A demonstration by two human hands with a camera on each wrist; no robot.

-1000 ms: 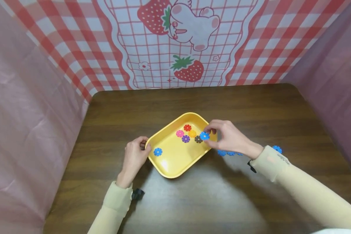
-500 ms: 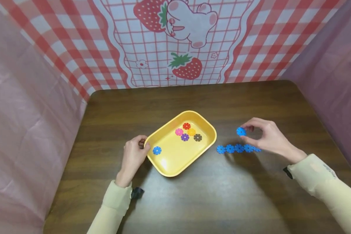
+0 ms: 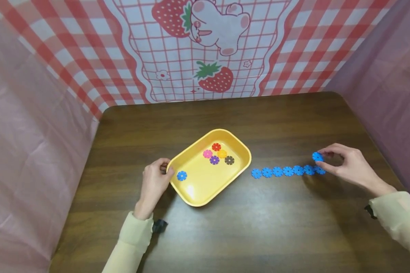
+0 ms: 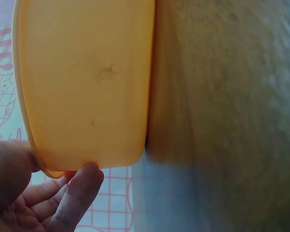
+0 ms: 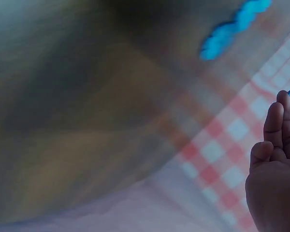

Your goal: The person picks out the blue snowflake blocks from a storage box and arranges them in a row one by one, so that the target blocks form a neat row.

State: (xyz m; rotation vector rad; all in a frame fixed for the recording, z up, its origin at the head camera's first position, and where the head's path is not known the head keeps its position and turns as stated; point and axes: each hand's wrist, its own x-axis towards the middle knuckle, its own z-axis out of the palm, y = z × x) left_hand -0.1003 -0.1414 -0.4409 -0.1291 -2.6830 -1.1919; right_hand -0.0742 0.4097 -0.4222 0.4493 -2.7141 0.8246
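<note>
My left hand [image 3: 156, 181] grips the near-left end of a yellow tray [image 3: 222, 186], its thumb over the rim. In the left wrist view the tray's outer side [image 4: 87, 87] shows, with fingers under the rim. My right hand [image 3: 350, 165] pinches a blue notched plastic disc [image 3: 317, 156] between thumb and fingertips. That disc is held over the right end of a row of several blue discs [image 3: 287, 171] on the table, overlapping the last one in the head view. Inside the tray, one blue disc [image 3: 182, 175] lies at the left, apart from the others.
Red [image 3: 216, 146], pink [image 3: 207, 154], orange [image 3: 222, 153], purple [image 3: 214, 160] and dark brown discs [image 3: 229, 160] lie grouped in the tray's far right part. A checked strawberry cloth [image 3: 205, 57] hangs behind the wooden table [image 3: 253, 235], and pink curtains [image 3: 27, 151] hang at the sides.
My right hand has carried the blue disc out from over the tray, rightward along the row to its right end. My left hand has stayed on the tray.
</note>
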